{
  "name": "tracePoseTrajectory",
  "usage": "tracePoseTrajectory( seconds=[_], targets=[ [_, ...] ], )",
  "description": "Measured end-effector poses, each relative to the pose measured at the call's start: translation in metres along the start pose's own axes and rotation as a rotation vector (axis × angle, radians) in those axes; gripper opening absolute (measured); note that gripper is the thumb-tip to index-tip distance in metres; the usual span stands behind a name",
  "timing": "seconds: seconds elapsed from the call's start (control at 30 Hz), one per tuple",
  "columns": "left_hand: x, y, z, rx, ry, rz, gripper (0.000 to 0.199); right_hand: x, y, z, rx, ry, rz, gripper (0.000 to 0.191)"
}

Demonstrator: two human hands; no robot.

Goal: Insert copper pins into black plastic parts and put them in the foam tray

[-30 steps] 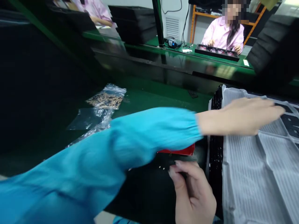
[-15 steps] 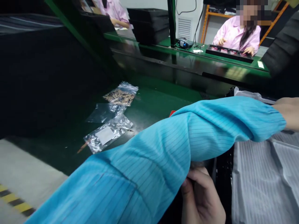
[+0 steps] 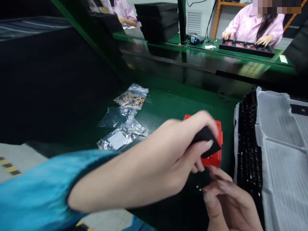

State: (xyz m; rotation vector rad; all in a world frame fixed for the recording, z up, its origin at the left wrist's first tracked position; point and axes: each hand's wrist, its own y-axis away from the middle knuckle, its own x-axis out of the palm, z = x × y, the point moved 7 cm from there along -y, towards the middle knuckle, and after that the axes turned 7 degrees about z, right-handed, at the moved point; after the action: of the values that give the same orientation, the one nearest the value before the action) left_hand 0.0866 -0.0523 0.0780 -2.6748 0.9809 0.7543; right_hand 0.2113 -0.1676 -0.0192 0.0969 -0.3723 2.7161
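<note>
My left hand (image 3: 166,154) reaches in from the left in a blue sleeve, with thumb and fingers closed on a flat black rectangular piece (image 3: 213,147). Beneath that piece lies a red plastic box (image 3: 215,161), partly covered by the hand. Lower right, my right hand (image 3: 228,199) has its thumb and index fingertips pressed together in a pinch. Tiny gold-coloured bits (image 3: 197,187) show just left of these fingertips; what they belong to is too small to make out.
Clear zip bags (image 3: 131,96), one filled with small tan and black parts, lie on the green table (image 3: 166,93). Stacked black trays with white translucent covers (image 3: 276,154) stand at right. Across the bench, a co-worker in pink handles a black tray (image 3: 245,49).
My left hand has come back from the tray stack at right, now with the flat black piece in it. The red box has come into view. My right hand stays low, pinching.
</note>
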Motion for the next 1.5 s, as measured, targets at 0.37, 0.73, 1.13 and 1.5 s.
tracePoseTrajectory(
  seconds=[0.37, 0.73, 1.13, 1.5],
  targets=[
    [0.04, 0.055, 0.064, -0.216, 0.28, 0.171, 0.018, 0.016, -0.003, -0.012, 0.259, 0.122, 0.043, 0.024],
    [0.043, 0.06, 0.069, -0.212, 0.177, 0.211, 0.02, 0.02, -0.001, -0.016, 0.361, 0.107, 0.039, 0.019],
    [0.042, 0.067, 0.067, -0.21, 0.143, 0.111, 0.03, 0.021, 0.004, -0.019, 0.432, 0.085, 0.056, 0.016],
    [0.048, 0.066, 0.066, -0.218, 0.045, 0.028, 0.021, 0.025, 0.004, -0.014, 0.298, 0.155, 0.048, 0.022]
  ],
)
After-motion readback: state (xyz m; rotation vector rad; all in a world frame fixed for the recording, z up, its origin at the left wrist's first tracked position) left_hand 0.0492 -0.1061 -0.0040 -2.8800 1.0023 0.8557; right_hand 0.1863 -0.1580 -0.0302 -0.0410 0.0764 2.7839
